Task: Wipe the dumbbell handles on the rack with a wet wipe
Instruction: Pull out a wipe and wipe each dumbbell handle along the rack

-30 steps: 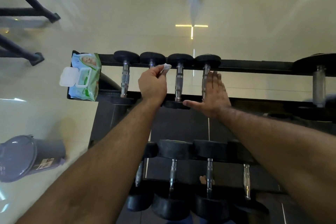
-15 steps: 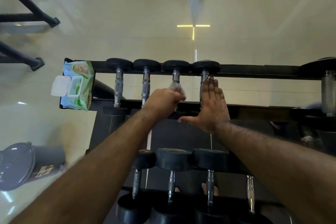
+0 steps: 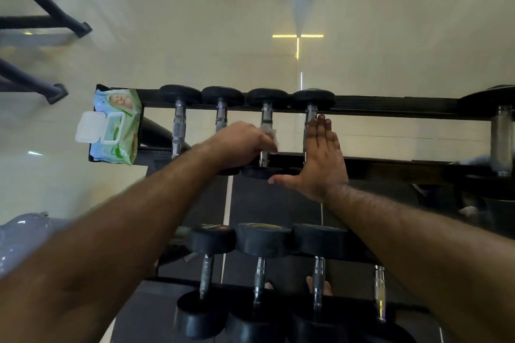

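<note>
Several black dumbbells with chrome handles lie across the top tier of a black rack (image 3: 390,107). My left hand (image 3: 239,145) grips a white wet wipe (image 3: 271,135) wrapped round the handle of the third dumbbell (image 3: 266,117) from the left. My right hand (image 3: 320,159) lies flat with straight fingers on the fourth dumbbell's handle (image 3: 310,115), thumb spread toward the left. The first handle (image 3: 178,131) and second handle (image 3: 221,118) stand free to the left of my left hand.
An open pack of wet wipes (image 3: 114,125) sits on the rack's left end. A larger dumbbell (image 3: 501,142) lies at the far right. The lower tier holds several more dumbbells (image 3: 259,264). A grey bin (image 3: 19,237) stands on the floor at left, machine legs (image 3: 47,17) beyond.
My left hand moved with the wipe from the second dumbbell's handle to the third and is sliding along it. My right hand has stayed flat on the fourth handle.
</note>
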Demonstrator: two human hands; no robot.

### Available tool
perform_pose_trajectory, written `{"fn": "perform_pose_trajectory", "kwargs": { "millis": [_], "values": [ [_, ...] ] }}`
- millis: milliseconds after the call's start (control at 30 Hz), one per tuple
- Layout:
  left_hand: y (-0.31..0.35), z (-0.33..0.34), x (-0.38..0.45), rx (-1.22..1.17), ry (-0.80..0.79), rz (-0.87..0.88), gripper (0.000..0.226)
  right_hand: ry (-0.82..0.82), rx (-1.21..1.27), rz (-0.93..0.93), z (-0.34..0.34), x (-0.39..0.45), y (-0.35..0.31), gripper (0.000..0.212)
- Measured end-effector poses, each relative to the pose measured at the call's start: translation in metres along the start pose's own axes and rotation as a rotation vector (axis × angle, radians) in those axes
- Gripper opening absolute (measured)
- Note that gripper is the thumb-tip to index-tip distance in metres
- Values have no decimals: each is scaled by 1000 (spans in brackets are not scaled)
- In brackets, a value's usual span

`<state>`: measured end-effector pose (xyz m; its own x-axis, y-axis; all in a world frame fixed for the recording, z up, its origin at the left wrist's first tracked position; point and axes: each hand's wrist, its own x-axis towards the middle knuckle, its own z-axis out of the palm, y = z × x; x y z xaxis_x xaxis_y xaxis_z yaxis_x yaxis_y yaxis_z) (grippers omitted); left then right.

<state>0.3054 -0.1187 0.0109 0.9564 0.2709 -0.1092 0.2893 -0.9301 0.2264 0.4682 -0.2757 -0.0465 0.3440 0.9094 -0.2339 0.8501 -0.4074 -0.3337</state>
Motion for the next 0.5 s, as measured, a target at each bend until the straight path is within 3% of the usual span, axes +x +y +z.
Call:
{"fn": "perform_pose_trajectory", "kwargs": {
  "millis": [67, 200, 367, 500],
  "values": [
    [-1, -5, -20, -128, 22, -48, 31, 2, 0, -3, 0, -2, 1, 165],
    [5, 4, -12, -140, 272, -154, 38, 25, -23, -13, 1, -3, 1, 164],
    [22, 13, 5, 20, -154, 67, 25, 34, -34, -24, 0, -2, 0, 163],
    [9, -12, -21, -118, -175, -156, 26, 41, -45, -22, 1, -2, 1, 163]
  ]
}}
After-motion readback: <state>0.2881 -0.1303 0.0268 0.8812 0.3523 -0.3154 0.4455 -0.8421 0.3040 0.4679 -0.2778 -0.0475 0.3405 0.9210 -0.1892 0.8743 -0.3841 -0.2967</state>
